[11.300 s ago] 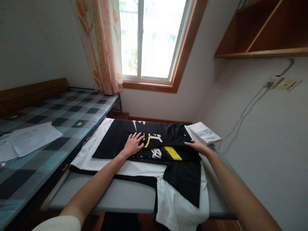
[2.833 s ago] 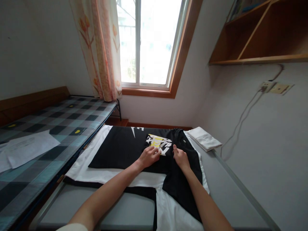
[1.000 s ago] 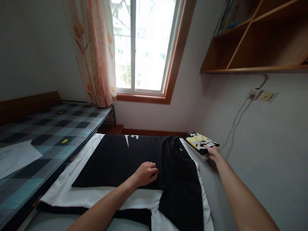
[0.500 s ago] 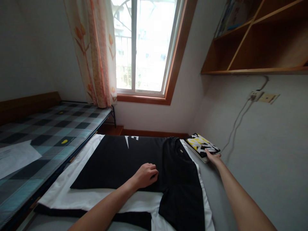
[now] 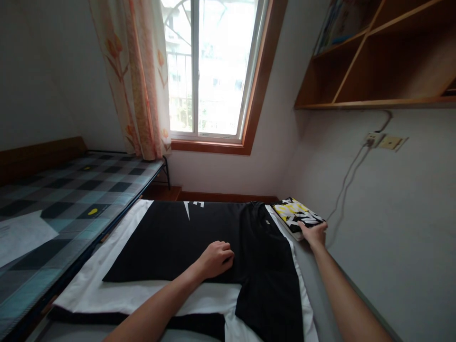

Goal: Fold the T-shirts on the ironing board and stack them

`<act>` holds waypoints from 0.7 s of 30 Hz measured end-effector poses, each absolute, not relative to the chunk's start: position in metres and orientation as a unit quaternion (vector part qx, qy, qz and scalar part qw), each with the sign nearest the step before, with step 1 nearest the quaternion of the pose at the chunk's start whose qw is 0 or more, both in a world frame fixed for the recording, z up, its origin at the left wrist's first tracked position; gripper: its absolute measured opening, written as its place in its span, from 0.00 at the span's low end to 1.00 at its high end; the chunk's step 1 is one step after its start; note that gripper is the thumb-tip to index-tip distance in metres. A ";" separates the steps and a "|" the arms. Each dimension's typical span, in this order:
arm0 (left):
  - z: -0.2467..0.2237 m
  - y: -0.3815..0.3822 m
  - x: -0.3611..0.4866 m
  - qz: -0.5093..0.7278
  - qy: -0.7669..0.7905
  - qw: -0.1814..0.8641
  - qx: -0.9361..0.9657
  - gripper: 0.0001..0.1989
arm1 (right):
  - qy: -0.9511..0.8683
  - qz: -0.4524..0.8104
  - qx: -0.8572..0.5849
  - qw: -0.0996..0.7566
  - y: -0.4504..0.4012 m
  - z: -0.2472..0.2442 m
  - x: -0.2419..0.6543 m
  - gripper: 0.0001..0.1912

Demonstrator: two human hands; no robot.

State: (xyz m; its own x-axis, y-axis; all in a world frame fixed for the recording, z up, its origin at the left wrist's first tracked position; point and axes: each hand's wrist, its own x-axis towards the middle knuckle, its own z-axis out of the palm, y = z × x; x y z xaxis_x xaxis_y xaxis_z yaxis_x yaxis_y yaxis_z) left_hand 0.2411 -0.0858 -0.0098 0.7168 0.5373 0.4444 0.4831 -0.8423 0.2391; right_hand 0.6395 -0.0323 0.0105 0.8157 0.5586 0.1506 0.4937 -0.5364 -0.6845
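Note:
A black T-shirt (image 5: 171,242) with white lettering lies spread over a white garment (image 5: 85,285) on a grey surface. On the black cloth rests my left hand (image 5: 216,259), its fingers curled; whether anything is inside them is hidden. At the far right, my right hand (image 5: 313,233) grips the near edge of a flat stack with a black, white and yellow patterned top (image 5: 294,211). The thumb lies on top and the other fingers are partly hidden at the side. This stack sits beside the shirt's collar, close to the wall.
A checked mattress (image 5: 117,185) with a white paper (image 5: 24,237) on it stands at the left. Behind are a curtain (image 5: 142,85) and a window (image 5: 224,71). A wooden shelf (image 5: 374,102) hangs at the upper right, above a wall socket (image 5: 372,138) with cables.
My right hand and forearm have shifted slightly left along the patterned stack's near edge. My left hand has stayed on the black shirt. The view has turned a little.

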 end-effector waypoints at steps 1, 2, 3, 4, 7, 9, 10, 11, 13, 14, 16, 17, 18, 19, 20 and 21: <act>-0.010 -0.086 0.241 0.256 0.277 0.055 0.925 0.09 | -0.297 0.006 -0.878 0.375 -0.036 0.010 0.637 0.53; -0.011 -0.085 0.241 0.255 0.277 0.057 0.925 0.09 | -0.299 -0.043 -0.877 0.373 -0.038 0.011 0.635 0.51; -0.011 -0.085 0.241 0.254 0.277 0.059 0.925 0.09 | -0.312 -0.095 -0.870 0.370 -0.041 0.012 0.631 0.48; -0.011 -0.085 0.241 0.254 0.278 0.062 0.924 0.09 | -0.338 -0.143 -0.856 0.364 -0.042 0.013 0.627 0.44; -0.011 -0.085 0.240 0.258 0.281 0.068 0.922 0.09 | -0.466 -0.212 -0.801 0.311 -0.040 0.015 0.616 0.31; -0.011 -0.086 0.240 0.269 0.294 0.072 0.915 0.09 | -0.532 -0.176 -0.796 0.229 -0.038 0.014 0.611 0.28; -0.011 -0.086 0.240 0.275 0.304 0.074 0.909 0.09 | -0.547 -0.145 -0.804 0.183 -0.036 0.012 0.609 0.28; -0.011 -0.086 0.240 0.283 0.317 0.075 0.902 0.10 | -0.552 -0.117 -0.813 0.141 -0.036 0.010 0.608 0.28; -0.013 -0.087 0.239 0.292 0.346 0.072 0.889 0.14 | -0.545 -0.103 -0.827 0.091 -0.035 0.005 0.603 0.30; -0.015 -0.087 0.239 0.291 0.360 0.071 0.884 0.17 | -0.544 -0.117 -0.826 0.086 -0.036 0.004 0.599 0.30; -0.019 -0.087 0.239 0.280 0.384 0.068 0.877 0.20 | -0.568 -0.154 -0.802 0.099 -0.037 0.003 0.586 0.31; -0.021 -0.087 0.239 0.271 0.393 0.068 0.876 0.22 | -0.593 -0.159 -0.782 0.109 -0.037 0.002 0.577 0.31; -0.022 -0.087 0.239 0.262 0.400 0.069 0.876 0.23 | -0.623 -0.152 -0.758 0.118 -0.038 0.002 0.565 0.31; -0.024 -0.087 0.239 0.254 0.405 0.069 0.876 0.23 | -0.656 -0.136 -0.732 0.124 -0.038 0.001 0.552 0.32; -0.025 -0.087 0.238 0.248 0.408 0.068 0.876 0.24 | -0.690 -0.114 -0.703 0.127 -0.039 0.000 0.537 0.32; -0.026 -0.086 0.238 0.242 0.411 0.066 0.877 0.24 | -0.721 -0.089 -0.675 0.128 -0.039 -0.002 0.522 0.33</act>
